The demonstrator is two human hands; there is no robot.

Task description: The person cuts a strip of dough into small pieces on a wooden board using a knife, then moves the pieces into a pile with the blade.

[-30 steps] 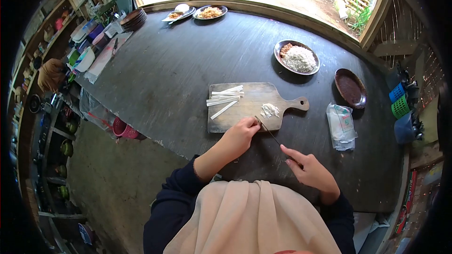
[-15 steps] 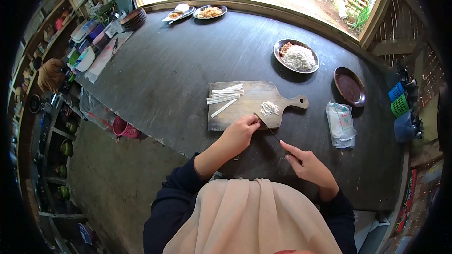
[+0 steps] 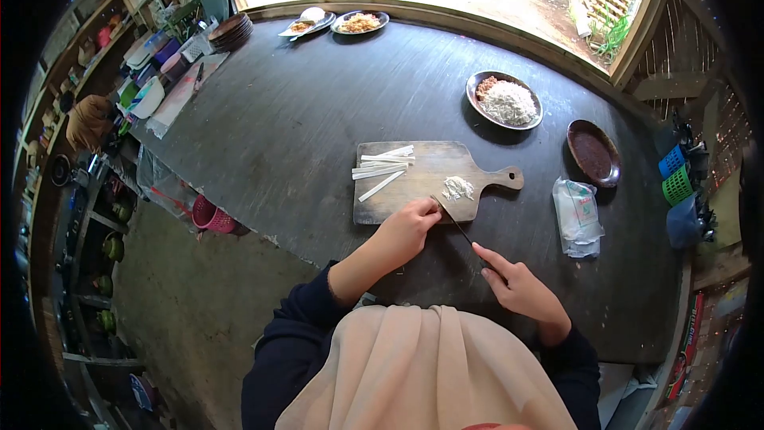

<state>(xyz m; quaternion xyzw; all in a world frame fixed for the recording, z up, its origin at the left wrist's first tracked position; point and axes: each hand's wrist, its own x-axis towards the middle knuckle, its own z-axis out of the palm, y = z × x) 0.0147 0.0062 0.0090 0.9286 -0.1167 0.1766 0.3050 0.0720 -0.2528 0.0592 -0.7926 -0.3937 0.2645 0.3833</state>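
The wooden chopping board lies on the dark worktop, its handle pointing right. The right hand, in front of the board, has its grip closed around the handle of a knife, whose blade slants over the board's near edge. The left hand is at that edge, its fingers bunched next to the knife tip; I cannot tell how tightly its grip is closed or on what. White strips lie loosely together on the board's left half, and a small heap of white cut pieces sits on its right half. Beyond the board, to the right, is a plate of white shreds with reddish-brown pieces. Right of its handle are a brown oval dish and a plastic packet.
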